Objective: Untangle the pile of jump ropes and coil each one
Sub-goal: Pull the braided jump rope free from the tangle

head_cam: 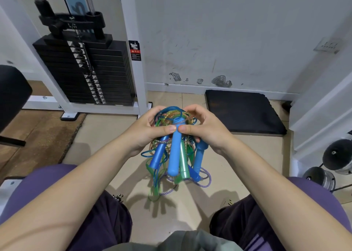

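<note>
Hands grip one tangle of jump ropes [172,134] above the floor [99,136]: left hand [147,129] and right hand [202,128] curl round it, handles [174,153] dangling.

Even, moderately bright indoor light falls from above, casting soft spread shadows on the floor [171,208] below the hands. No glare. Wide-angle distortion bends the white frame [131,41] beyond them; dangling green loops [155,189] blur slightly.

Only one view: my head camera, wide-angle, looks forward and down from seated height, close over both forearms, floor [99,136] and wall [228,31] beyond.
</note>
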The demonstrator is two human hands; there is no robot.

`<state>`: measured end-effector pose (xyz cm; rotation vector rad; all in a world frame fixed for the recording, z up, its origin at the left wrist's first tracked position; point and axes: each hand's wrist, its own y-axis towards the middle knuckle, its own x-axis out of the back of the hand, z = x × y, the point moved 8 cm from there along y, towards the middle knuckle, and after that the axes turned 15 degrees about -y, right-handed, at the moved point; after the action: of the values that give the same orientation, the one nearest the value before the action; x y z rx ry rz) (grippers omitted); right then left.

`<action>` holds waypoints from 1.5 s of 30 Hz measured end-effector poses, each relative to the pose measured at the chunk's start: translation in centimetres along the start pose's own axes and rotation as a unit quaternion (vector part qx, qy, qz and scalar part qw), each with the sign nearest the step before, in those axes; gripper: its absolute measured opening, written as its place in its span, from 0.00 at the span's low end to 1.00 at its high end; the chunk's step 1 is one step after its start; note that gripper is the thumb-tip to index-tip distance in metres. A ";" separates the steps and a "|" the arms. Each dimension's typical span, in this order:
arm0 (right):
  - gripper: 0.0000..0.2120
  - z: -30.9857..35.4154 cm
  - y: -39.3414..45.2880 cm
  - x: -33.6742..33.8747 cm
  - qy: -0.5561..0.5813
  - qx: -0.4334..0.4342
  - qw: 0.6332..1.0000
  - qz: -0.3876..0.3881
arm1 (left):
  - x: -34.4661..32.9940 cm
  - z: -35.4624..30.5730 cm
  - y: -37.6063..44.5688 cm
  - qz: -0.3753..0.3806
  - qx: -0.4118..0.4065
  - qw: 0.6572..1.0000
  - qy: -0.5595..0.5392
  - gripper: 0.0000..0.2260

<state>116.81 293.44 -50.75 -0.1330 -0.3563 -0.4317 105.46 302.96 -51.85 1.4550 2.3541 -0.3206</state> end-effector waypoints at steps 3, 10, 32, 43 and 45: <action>0.15 -0.1 0.2 0.2 0.022 0.002 1.000 -0.021 | -0.3 0.2 0.1 -0.008 -0.009 1.000 -0.009 0.17; 0.16 -0.2 0.2 -0.6 0.052 -0.017 0.996 0.066 | -0.4 0.0 -0.3 -0.011 -0.027 0.999 0.016 0.15; 0.15 -0.4 0.3 -0.7 -0.060 -0.050 0.997 -0.016 | 0.4 0.3 0.1 -0.049 0.028 0.985 0.166 0.28; 0.08 -0.1 -0.1 0.8 -0.076 -0.021 0.993 0.089 | -0.3 0.2 -0.4 0.069 0.078 0.986 0.132 0.27; 0.10 -0.2 -1.0 -1.1 -0.058 -0.034 0.982 0.174 | -0.5 0.1 -0.4 0.077 0.074 0.986 0.125 0.26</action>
<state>115.46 292.92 -51.29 -0.2836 -0.4243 -0.0905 105.28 302.32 -51.74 1.8323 2.4323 -0.2905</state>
